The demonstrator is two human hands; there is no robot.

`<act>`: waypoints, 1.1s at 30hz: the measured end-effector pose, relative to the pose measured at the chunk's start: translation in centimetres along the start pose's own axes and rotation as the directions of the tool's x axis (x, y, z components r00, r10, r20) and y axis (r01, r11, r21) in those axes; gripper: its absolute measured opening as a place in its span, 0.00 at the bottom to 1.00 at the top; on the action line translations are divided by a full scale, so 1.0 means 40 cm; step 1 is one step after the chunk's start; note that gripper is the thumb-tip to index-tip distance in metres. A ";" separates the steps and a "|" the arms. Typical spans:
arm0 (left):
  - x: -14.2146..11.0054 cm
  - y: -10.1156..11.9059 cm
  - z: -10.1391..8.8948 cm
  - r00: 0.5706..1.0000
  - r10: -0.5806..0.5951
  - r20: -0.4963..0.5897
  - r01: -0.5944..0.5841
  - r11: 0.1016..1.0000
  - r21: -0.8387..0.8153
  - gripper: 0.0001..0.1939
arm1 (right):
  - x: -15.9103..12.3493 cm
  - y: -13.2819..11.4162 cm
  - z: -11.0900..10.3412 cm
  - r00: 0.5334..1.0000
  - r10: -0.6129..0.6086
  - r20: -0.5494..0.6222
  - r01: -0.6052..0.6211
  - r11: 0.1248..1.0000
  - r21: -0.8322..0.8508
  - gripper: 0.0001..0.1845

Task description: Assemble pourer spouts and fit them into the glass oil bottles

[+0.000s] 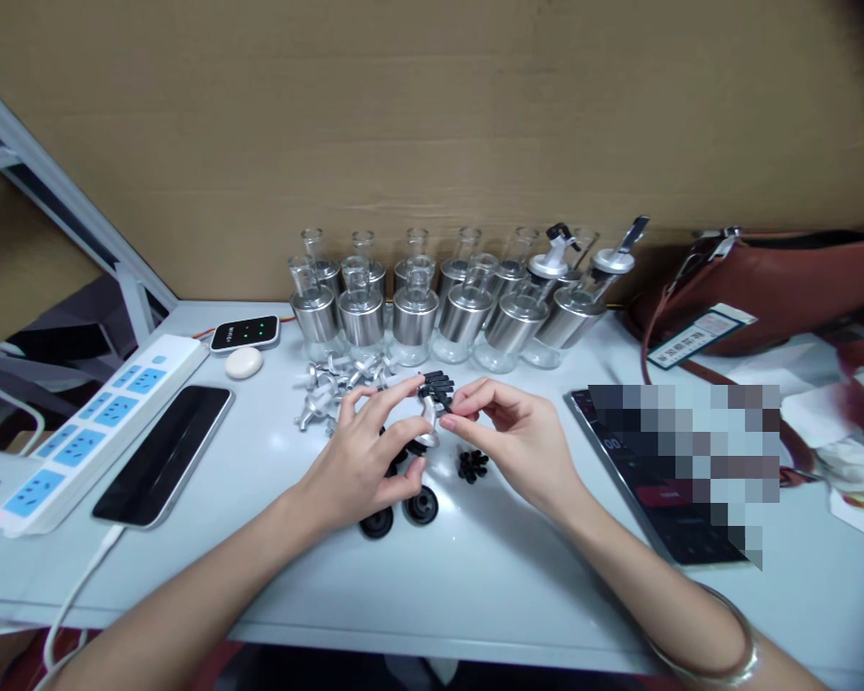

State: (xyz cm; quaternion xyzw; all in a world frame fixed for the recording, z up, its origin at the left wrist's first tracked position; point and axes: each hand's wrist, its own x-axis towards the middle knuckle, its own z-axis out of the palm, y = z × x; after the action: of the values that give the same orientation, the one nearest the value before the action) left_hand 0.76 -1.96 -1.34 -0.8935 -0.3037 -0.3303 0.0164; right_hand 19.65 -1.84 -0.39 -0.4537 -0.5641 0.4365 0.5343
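My left hand [360, 459] is closed around a silver pourer spout [430, 424], holding it over the table with its tip up. My right hand [525, 441] pinches a small black piece [444, 406] close to the spout's tip; whether the two touch, I cannot tell. Just beyond my fingertips lie several black lever-like pieces [441, 382]. Nearer to me, below my left hand, are black round stopper caps [421, 505], some partly hidden by the hand. A cluster of small black parts [472, 465] lies under my right hand. More silver spouts [321, 398] are heaped behind my left hand.
Glass bottles with steel sleeves [415, 315] stand in two rows at the back; two at the right carry pourers [614, 259]. At left are a power strip [108, 422], a phone [165, 456] and a white disc [244, 362]. A tablet-like device [640, 480] and brown bag [784, 297] lie right.
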 end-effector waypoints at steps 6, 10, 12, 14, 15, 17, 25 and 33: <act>-0.002 0.001 0.001 1.000 -0.008 0.011 0.008 0.999 -0.050 0.12 | -0.003 0.005 -0.001 0.998 -0.041 0.036 0.043 0.998 -0.046 0.08; -0.005 -0.003 0.001 1.000 -0.020 -0.015 0.018 0.992 -0.128 0.11 | -0.005 0.006 -0.001 0.994 -0.064 0.090 0.070 0.996 -0.058 0.06; -0.006 -0.005 0.001 0.999 -0.031 -0.024 0.026 0.985 -0.173 0.10 | -0.006 0.005 -0.001 0.991 -0.064 0.118 0.070 0.997 -0.043 0.05; -0.007 -0.007 0.001 0.999 -0.031 -0.027 0.025 0.982 -0.189 0.10 | -0.006 0.002 0.000 0.989 -0.041 0.140 0.043 0.999 -0.013 0.04; -0.007 -0.007 0.000 0.999 -0.029 -0.030 0.023 0.982 -0.185 0.10 | -0.005 0.000 0.000 0.989 -0.015 0.145 0.014 1.000 0.010 0.04; -0.006 -0.007 -0.001 0.999 -0.021 -0.046 0.013 0.986 -0.169 0.09 | -0.003 -0.004 0.000 0.985 0.065 0.160 -0.077 0.995 0.065 0.05; -0.001 -0.004 -0.003 0.997 0.004 -0.071 -0.013 0.992 -0.124 0.09 | 0.006 0.000 -0.005 0.924 0.283 0.257 -0.334 0.925 0.181 0.09; -0.003 -0.003 -0.001 0.997 0.025 -0.080 -0.039 0.983 -0.177 0.09 | 0.003 0.006 -0.010 0.867 0.352 0.354 -0.442 0.870 0.218 0.13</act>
State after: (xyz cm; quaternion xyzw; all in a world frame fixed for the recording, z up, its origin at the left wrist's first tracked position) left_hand 0.60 -1.93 -1.39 -0.8827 -0.2576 -0.3902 -0.0467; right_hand 20.05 -1.66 -0.56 -0.4050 -0.4617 0.6805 0.3998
